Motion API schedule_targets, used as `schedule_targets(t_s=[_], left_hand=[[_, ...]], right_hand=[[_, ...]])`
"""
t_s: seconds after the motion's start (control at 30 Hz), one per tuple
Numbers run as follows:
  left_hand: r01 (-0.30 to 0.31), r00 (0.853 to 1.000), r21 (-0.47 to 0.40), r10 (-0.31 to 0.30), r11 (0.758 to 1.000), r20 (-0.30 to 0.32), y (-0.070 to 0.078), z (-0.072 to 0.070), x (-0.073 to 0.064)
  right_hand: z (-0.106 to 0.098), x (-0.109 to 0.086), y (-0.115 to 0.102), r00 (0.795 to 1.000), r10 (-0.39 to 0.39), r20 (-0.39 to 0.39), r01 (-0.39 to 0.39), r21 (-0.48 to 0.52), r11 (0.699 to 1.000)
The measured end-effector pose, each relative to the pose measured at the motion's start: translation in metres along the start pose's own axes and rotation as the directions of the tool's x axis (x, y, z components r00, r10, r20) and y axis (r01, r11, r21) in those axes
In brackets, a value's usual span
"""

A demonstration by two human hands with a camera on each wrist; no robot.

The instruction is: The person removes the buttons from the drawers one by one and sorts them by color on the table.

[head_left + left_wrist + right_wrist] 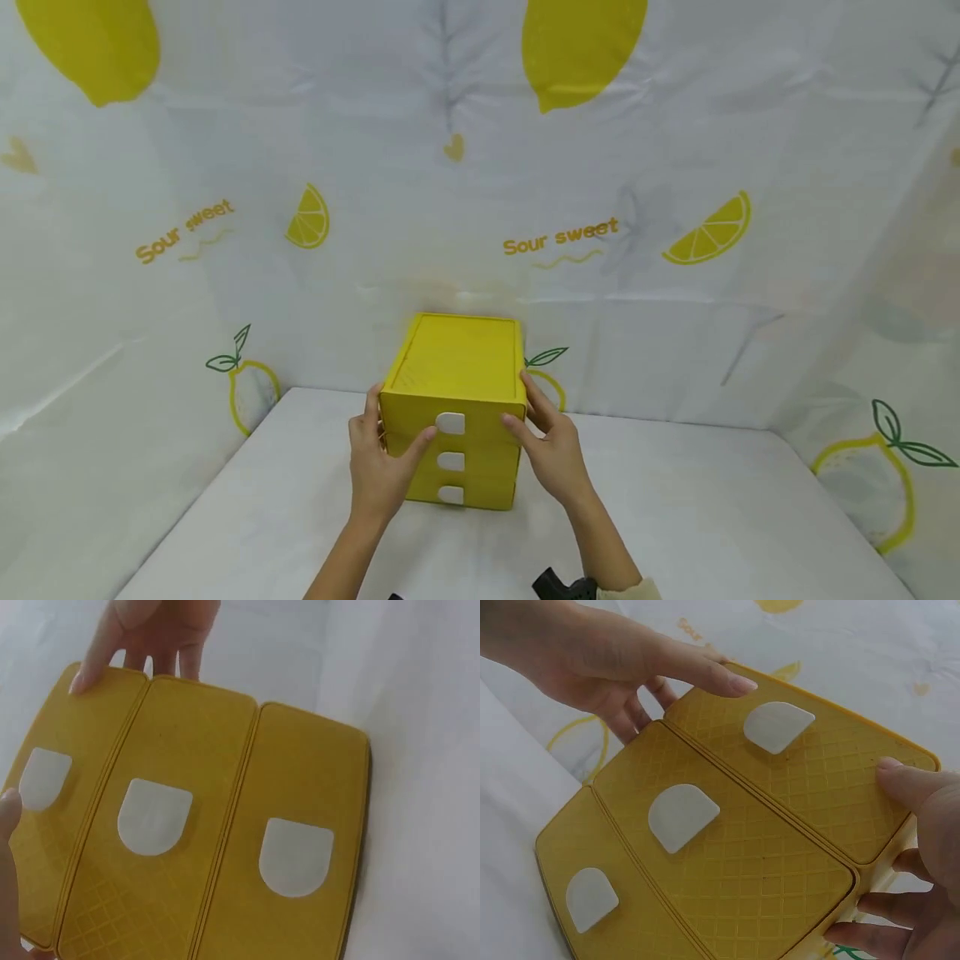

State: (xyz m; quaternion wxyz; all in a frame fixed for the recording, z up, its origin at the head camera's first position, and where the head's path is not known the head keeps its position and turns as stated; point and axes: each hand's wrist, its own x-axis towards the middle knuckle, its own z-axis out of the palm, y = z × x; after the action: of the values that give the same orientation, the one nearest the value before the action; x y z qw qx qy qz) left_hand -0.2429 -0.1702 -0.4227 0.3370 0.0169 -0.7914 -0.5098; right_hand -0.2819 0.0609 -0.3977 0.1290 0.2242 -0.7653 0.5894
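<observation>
A yellow box of drawers (457, 358) stands on the white table, its front facing me. Three drawer fronts are stacked one above another, each with a white rounded tab; the top drawer's tab (451, 423) is beside my left thumb. My left hand (378, 475) grips the box's left side, thumb across the top drawer front and fingers along the side. On the opposite side my right hand (557, 457) holds the box, its thumb (907, 780) on the front near the upper right edge. In the left wrist view all three drawer fronts (202, 735) appear closed.
A white table (675, 500) spreads around the box. Behind it hangs a white cloth backdrop (420, 233) with printed lemons and lettering, continuing along both sides. A black device (562, 586) sits at my right wrist, by a pale sleeve (633, 592).
</observation>
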Motion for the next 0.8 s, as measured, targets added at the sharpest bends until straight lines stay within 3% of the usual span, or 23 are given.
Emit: schedule_targets(t_s=[0.23,0.4,0.6,0.8], left_hand=[[-0.038,0.998,-0.026,0.039,0.999,0.048,0.012,0.026,-0.009],[-0.03,0.995,-0.049,0.034,0.998,0.096,0.021,0.04,-0.014],[-0.025,0.989,-0.058,0.033,0.998,0.147,0.032,0.063,-0.018],[-0.128,0.974,-0.019,0.129,0.992,0.187,0.033,0.078,-0.016]], right_hand=[[-0.033,-0.003,0.012,0.998,0.052,-0.023,-0.053,-0.044,0.998],[-0.053,-0.008,0.018,0.993,0.103,-0.053,-0.106,-0.059,0.993],[-0.079,-0.012,0.021,0.99,0.099,-0.1,-0.108,-0.091,0.99],[-0.095,-0.016,0.024,0.982,0.106,-0.156,-0.122,-0.093,0.988]])
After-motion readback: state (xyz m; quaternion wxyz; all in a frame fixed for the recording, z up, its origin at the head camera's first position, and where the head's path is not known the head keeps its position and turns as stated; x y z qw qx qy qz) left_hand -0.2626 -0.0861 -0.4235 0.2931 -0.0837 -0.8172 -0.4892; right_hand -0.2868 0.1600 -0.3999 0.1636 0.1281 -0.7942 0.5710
